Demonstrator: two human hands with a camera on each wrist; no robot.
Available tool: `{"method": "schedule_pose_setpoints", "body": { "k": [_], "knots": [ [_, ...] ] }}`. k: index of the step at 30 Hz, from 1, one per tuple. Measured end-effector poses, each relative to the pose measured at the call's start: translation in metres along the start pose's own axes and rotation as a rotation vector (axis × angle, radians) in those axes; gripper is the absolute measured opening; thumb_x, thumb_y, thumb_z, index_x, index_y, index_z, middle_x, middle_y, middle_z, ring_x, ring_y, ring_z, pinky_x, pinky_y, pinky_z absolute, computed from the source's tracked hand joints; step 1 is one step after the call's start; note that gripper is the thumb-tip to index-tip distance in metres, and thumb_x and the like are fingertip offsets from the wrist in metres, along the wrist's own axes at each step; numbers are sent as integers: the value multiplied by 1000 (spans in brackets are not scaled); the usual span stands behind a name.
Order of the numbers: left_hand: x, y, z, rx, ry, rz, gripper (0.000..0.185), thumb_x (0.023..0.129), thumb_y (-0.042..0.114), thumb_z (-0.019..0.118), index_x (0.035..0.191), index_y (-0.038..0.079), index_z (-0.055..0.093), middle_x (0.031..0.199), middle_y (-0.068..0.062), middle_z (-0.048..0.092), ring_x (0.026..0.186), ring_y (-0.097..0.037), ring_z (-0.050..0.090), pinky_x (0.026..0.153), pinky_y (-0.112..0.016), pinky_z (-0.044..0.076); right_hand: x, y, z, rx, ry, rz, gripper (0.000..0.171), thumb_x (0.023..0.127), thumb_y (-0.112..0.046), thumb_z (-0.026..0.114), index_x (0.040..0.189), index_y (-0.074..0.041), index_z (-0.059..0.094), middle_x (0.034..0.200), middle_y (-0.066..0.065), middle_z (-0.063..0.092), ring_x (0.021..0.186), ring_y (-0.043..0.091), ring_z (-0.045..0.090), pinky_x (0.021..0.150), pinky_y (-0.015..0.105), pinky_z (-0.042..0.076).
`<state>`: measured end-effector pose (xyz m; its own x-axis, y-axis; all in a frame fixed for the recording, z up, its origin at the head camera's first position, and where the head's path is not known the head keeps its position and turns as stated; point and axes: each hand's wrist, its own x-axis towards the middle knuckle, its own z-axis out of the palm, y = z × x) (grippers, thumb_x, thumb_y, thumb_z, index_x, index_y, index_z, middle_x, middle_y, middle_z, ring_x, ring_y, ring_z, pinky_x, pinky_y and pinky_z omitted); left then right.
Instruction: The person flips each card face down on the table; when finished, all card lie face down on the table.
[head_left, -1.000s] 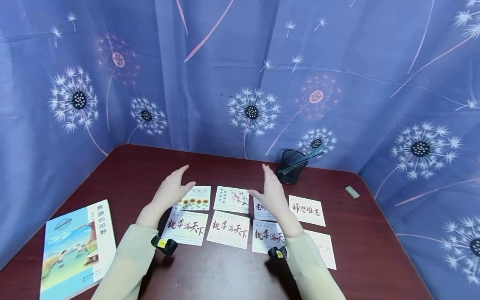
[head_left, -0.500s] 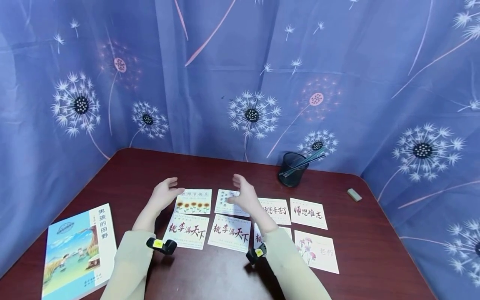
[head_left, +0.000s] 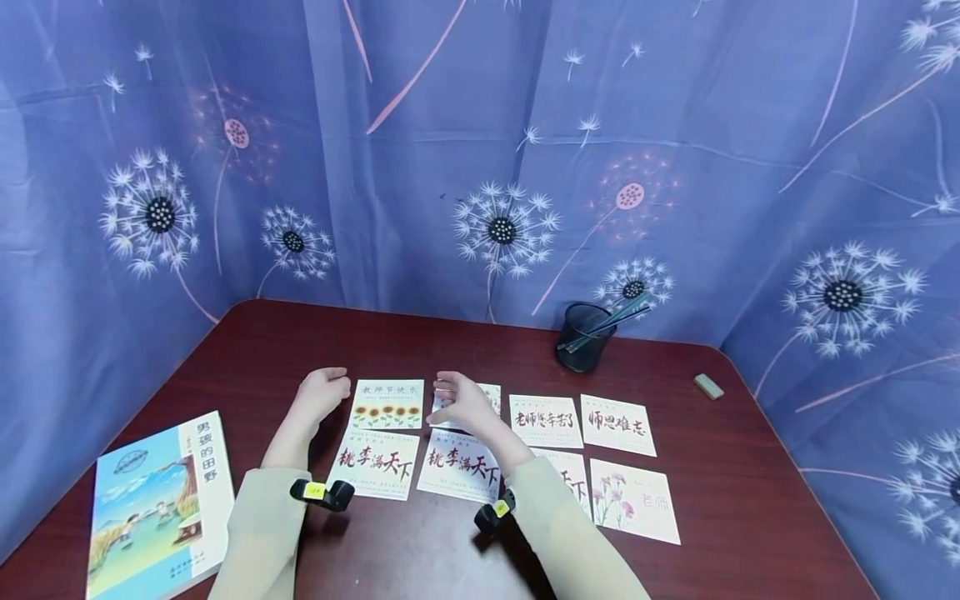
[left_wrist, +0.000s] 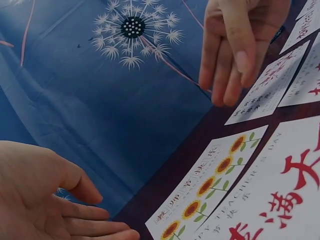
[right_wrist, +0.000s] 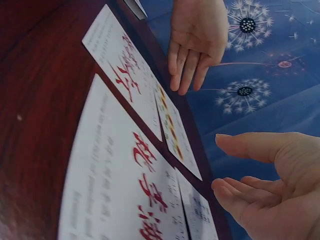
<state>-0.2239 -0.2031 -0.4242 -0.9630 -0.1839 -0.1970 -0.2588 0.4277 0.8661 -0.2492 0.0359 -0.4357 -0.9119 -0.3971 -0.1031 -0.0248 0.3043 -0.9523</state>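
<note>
Several white greeting cards lie in two rows on the dark red table. My left hand [head_left: 321, 398], holding nothing, is just left of the sunflower card [head_left: 387, 406]. Its fingers look loosely bent in the left wrist view. Over the blossom card [head_left: 491, 396] hovers my right hand [head_left: 467, 406], also holding nothing, thumb apart from relaxed fingers; it hides much of that card. Below these lie two cards with red lettering, a left one [head_left: 375, 463] and a middle one [head_left: 459, 467]. My right forearm partly covers a third red-lettered card [head_left: 564, 472].
A blue-and-white book [head_left: 157, 508] lies at the left. At the back stands a black mesh pen cup [head_left: 581, 354] with pencils leaning in it. An eraser [head_left: 708, 386] sits at the right. Farther right are a flower card [head_left: 636, 500] and a lettered card [head_left: 617, 425]. A blue curtain [head_left: 405, 208] hangs behind.
My right hand has moved left, from over the third column of cards to the second. My left hand has drifted slightly left and nearer. The cards have stayed in place.
</note>
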Motion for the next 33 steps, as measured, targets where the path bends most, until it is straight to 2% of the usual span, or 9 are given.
{"method": "schedule_pose_setpoints", "body": {
  "k": [5, 9, 15, 19, 26, 33],
  "knots": [
    [-2, 1, 3, -16, -32, -26, 53, 91, 9, 37, 137, -17, 38, 137, -35, 43, 117, -41, 54, 98, -44, 47, -1, 2, 7, 41, -30, 17, 75, 74, 12, 71, 141, 7, 38, 141, 24, 48, 129, 37, 48, 106, 40, 43],
    [-1, -1, 6, -21, -46, -45, 51, 93, 9, 37, 137, -17, 37, 138, -35, 42, 118, -40, 54, 99, -45, 46, -2, 2, 10, 13, -46, -6, 73, 72, 11, 71, 139, 9, 40, 138, 24, 50, 125, 34, 52, 103, 35, 47],
    [3, -4, 1, -54, -80, -69, 51, 94, 6, 35, 139, -18, 33, 142, -36, 37, 122, -42, 51, 101, -45, 45, -1, 1, 14, 5, -61, 17, 73, 74, 9, 72, 139, 7, 40, 139, 23, 51, 125, 33, 53, 102, 36, 47],
    [4, -3, -3, -65, -96, -72, 51, 93, 6, 36, 139, -18, 33, 139, -36, 40, 122, -42, 51, 101, -44, 46, 2, 1, 15, 9, -56, 45, 74, 75, 10, 72, 141, 6, 38, 140, 23, 49, 128, 36, 50, 103, 41, 46],
    [2, -1, -5, -86, -115, -68, 48, 98, 6, 32, 139, -19, 30, 136, -38, 44, 123, -41, 52, 102, -45, 46, 4, 0, 14, -7, -52, 55, 75, 74, 11, 72, 141, 6, 39, 139, 22, 50, 126, 35, 52, 103, 39, 46],
    [2, -4, -4, -106, -113, -70, 47, 100, 6, 31, 138, -21, 31, 133, -39, 46, 120, -40, 55, 101, -46, 46, 5, 2, 17, 28, -71, 83, 73, 75, 11, 71, 141, 8, 39, 137, 24, 52, 126, 36, 51, 102, 40, 47]
  ]
}}
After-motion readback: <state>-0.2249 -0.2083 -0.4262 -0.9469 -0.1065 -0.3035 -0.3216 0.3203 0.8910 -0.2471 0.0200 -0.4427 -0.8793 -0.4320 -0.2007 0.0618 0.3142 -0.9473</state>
